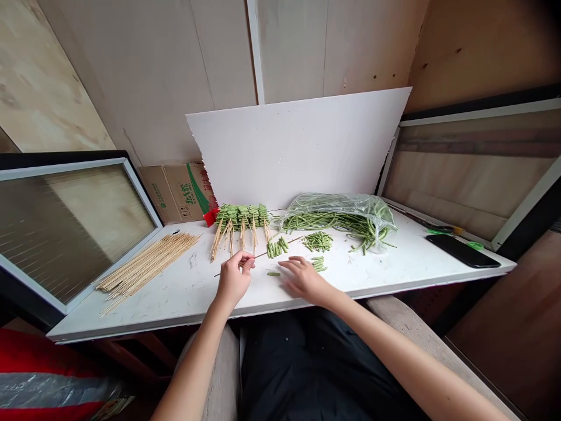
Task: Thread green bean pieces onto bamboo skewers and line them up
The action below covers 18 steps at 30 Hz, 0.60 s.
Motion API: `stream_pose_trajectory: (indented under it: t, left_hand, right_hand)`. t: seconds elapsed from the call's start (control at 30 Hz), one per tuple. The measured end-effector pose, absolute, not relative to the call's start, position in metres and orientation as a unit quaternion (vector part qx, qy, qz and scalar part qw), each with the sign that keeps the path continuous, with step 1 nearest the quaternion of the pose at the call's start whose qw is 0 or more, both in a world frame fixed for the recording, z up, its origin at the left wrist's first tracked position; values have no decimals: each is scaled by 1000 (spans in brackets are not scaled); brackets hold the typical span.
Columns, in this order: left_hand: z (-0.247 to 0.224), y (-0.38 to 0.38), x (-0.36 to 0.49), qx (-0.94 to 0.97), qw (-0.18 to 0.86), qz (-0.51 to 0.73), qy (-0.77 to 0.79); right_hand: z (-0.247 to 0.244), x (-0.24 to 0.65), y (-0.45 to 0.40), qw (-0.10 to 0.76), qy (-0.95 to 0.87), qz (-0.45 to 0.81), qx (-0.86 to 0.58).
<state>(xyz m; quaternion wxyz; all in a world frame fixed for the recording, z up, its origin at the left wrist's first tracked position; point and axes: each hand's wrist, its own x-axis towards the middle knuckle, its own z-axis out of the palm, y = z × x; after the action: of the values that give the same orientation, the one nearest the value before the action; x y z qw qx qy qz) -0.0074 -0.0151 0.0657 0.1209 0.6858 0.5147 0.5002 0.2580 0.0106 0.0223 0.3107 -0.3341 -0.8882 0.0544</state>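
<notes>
– Near the front edge of the worktop (175, 292), around the middle, what's the left hand (238, 272) got?

– Skewer (262, 255), pinched in the fingers, slanting up over the worktop with its tip toward the back right corner. Short bean bits (277, 248) are threaded crosswise on it.

– And the right hand (304, 279)?

– Apart from the left, hovering just beside it, fingers loosely spread. Can't see anything in it, though it's a bit blurry. A lone bit (274, 273) lies between the two, toward the front edge.

– So how far along, you reckon?

– Decent chunk done, I'd say. There's a stack of loaded skewers (242, 216) by the back edge, left of centre. The one in hand looks only part filled to me, going by the bare stick past the beans.

– What's left?

– Plenty, imo. A small row (319, 264) and a cut pile (318, 241) right of the hands, uncut long beans (337, 221) in a clear bag (324, 202) along the back edge, and loads of bare sticks (149, 264) toward the left edge.
</notes>
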Motion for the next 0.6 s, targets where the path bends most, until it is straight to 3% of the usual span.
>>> stream_pose_trajectory:
  t: [0.3, 0.6]
  left_hand:
    - [69, -16, -5, 690, 121, 498, 511]
    - [63, -12, -7, 692, 114, 501, 507]
  right_hand:
    - [25, 234, -3, 288, -893, 47, -342]
    - [11, 264, 23, 427, -815, 103, -378]
